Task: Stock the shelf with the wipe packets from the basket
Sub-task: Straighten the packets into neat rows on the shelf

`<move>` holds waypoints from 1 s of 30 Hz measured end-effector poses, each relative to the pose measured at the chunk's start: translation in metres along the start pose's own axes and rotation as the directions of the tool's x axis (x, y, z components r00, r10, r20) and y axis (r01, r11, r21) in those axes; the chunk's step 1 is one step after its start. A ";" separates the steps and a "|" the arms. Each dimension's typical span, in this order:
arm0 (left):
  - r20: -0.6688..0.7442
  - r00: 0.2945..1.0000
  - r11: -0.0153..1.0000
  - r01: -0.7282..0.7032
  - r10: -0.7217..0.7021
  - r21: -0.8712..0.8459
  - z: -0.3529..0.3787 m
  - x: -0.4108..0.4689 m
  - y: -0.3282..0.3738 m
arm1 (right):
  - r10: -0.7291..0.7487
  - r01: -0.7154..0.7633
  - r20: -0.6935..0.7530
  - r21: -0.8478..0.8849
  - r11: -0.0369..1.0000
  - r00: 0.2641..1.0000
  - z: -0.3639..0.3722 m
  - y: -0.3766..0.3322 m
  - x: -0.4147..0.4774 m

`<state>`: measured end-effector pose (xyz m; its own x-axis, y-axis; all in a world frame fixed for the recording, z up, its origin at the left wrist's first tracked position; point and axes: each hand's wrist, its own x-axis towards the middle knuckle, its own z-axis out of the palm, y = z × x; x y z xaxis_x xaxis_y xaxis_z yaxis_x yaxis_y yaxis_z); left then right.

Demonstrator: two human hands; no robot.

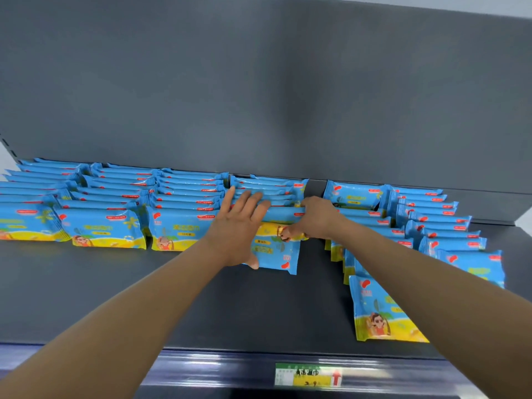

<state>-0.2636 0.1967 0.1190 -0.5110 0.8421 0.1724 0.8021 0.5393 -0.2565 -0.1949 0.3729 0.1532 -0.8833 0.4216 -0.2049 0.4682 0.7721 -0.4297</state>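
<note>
Blue and yellow wipe packets stand in rows along the dark shelf [201,298]. At the front of the middle row one wipe packet [277,251] stands upside down, blue end toward me. My left hand [239,226] lies over its left side with straight fingers on the row's tops and the thumb down its front. My right hand [313,218] grips the packet's upper right edge, fingers curled over the top. The basket is out of sight.
Three packet rows [103,226] fill the shelf to the left, two more rows [403,231] run forward on the right, the nearest packet [380,312] close to the front edge. A price label [309,375] sits on the shelf rail. Grey back panel behind.
</note>
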 end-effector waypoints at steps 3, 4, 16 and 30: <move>-0.062 0.997 0.997 0.045 -0.042 0.061 -0.001 0.000 -0.001 | -0.062 0.061 0.002 0.139 0.988 0.998 -0.005 0.000 -0.003; -0.084 0.995 0.995 0.066 -0.060 0.077 -0.001 0.000 -0.001 | -0.060 0.062 -0.015 0.201 0.978 0.998 -0.006 0.001 -0.004; -0.246 0.956 0.974 0.193 -0.159 0.122 0.004 -0.013 0.000 | -0.060 -0.256 0.384 0.717 0.648 0.921 0.001 -0.009 0.002; -0.101 0.962 0.967 0.249 -0.254 -0.055 0.015 -0.010 -0.026 | 0.219 -0.090 -0.064 0.774 0.626 0.974 0.002 -0.012 0.043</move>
<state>-0.2844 0.1746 0.1095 -0.6639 0.6726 0.3270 0.6652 0.7309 -0.1526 -0.2384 0.3805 0.1483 -0.7558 0.6103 -0.2372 0.3549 0.0774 -0.9317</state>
